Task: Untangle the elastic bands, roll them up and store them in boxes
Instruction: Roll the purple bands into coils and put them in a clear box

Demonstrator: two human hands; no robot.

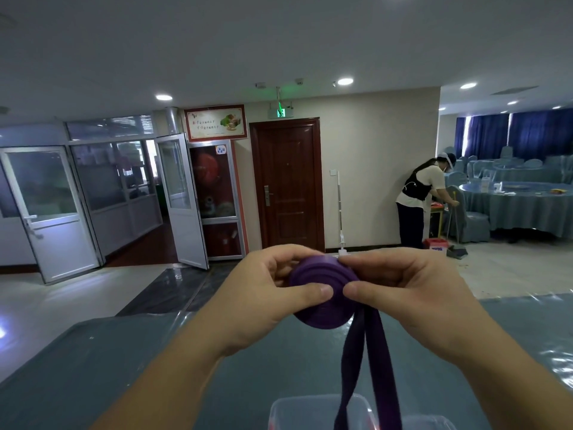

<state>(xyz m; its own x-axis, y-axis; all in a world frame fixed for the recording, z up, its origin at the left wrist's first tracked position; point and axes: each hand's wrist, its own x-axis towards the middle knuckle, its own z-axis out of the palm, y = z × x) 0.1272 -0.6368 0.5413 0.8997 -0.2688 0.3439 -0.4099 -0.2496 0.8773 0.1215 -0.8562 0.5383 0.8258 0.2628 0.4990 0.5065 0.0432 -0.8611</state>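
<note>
Head view: held up above the desk (93,361), a purple elastic band (324,293) wound most of the way into a flat coil. Left hand (263,293) gripping the coil from the left, thumb pressed across its near face, fingers curled round behind its upper edge. Right hand (403,290) pinching the coil's right side, thumb tip on the near face almost touching the left thumb, fingers curled over the top rim. Two unrolled strands of the same band hanging from the coil's lower right edge, straight down and slightly spread, passing in front of a clear plastic box (319,411) at the bottom edge of the picture. Rim of a second clear box (428,422) just to the right of the strands, mostly cut off by the picture's edge. Desk covered in blue-grey cloth under a glossy clear sheet.

Behind, a tiled floor, a dark red wooden door (286,184) with a green exit sign above, and open aluminium-framed glass doors (179,200) to the left. Mop (340,212) leaning on the wall beside the red door. At right, a person (418,197) bending over near a round table (521,206) draped in blue cloth, with blue curtains (511,131) further back.
</note>
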